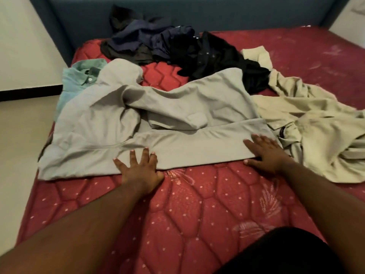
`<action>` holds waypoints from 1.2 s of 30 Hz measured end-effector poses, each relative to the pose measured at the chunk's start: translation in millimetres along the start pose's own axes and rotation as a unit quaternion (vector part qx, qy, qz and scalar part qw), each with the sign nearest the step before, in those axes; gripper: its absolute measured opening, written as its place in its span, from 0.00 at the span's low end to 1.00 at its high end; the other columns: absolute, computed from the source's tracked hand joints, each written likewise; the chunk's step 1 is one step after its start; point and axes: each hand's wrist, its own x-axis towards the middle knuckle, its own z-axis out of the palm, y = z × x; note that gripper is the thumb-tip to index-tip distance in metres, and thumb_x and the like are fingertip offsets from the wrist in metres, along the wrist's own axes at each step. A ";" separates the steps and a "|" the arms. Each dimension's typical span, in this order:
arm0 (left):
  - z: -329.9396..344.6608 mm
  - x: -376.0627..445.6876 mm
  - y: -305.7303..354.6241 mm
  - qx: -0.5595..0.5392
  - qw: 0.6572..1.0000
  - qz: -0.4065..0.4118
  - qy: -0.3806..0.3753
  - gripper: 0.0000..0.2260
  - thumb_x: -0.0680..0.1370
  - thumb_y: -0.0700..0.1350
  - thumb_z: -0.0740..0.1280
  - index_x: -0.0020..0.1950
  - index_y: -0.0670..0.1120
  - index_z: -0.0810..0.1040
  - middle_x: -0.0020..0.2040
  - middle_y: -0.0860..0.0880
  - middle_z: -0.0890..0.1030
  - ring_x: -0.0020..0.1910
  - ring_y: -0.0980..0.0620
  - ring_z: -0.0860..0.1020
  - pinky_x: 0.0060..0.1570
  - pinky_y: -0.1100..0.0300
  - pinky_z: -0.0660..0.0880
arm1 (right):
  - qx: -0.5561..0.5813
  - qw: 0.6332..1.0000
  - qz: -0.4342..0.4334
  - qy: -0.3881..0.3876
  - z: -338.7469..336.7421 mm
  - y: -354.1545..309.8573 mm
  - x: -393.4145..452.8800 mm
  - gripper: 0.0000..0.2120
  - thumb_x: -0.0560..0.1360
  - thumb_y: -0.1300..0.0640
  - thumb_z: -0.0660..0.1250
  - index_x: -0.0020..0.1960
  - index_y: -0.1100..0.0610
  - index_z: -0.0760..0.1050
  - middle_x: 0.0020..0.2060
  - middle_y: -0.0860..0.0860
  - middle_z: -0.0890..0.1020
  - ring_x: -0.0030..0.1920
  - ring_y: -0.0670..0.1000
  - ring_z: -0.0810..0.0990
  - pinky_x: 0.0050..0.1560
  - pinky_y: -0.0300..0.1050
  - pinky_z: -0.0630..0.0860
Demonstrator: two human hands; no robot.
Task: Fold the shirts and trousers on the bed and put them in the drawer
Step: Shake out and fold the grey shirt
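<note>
Now, by label:
Bed: bare red quilted mattress (197, 204), stitched in hexagon-like cells with pale dots and leaf prints, against a blue-grey padded headboard (177, 14).
Grey trousers (158, 119): smooth, matte cloth spread across the mattress, one leg folded flat along the near edge as a long band, the rest rumpled.
Left hand (140, 171): palm down on the near edge of the band, fingers straight and spread, gripping nothing.
Right hand (266, 153): flat on the band's right end, fingers straight and splayed, gripping nothing.
Green shirt (79, 80): collared, buttoned, partly under the trousers at left.
Beige garment (316, 131): creased, probably trousers, heaped at right.
Dark pile (167, 48): crumpled navy and black clothes near the headboard.
</note>
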 end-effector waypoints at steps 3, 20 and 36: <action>-1.3 -2.2 33.3 0.108 0.977 0.118 0.140 0.27 0.76 0.53 0.64 0.72 0.47 0.62 0.74 0.40 0.63 0.72 0.36 0.63 0.63 0.33 0.61 | 0.116 0.973 -0.039 0.194 9.2 -28.9 -14.7 0.33 0.71 0.38 0.61 0.69 0.56 0.73 0.68 0.60 0.72 0.69 0.61 0.70 0.69 0.55 0.63; 29.0 23.9 70.1 -0.066 0.975 0.175 0.123 0.25 0.82 0.51 0.48 0.79 0.57 0.50 0.80 0.53 0.49 0.79 0.47 0.44 0.74 0.42 0.38 | 0.735 0.492 0.330 0.329 -1.7 6.8 -18.5 0.13 0.78 0.68 0.59 0.41 0.53 0.70 0.32 0.54 0.75 0.22 0.45 0.73 0.21 0.40 0.74; 38.0 25.7 68.8 -0.052 0.973 0.167 0.149 0.30 0.75 0.54 0.41 0.79 0.59 0.53 0.79 0.52 0.56 0.79 0.45 0.51 0.73 0.39 0.43 | 0.703 0.456 0.375 0.396 -4.7 15.9 -23.4 0.01 0.77 0.59 0.67 0.47 0.57 0.76 0.42 0.51 0.80 0.41 0.49 0.79 0.38 0.37 0.74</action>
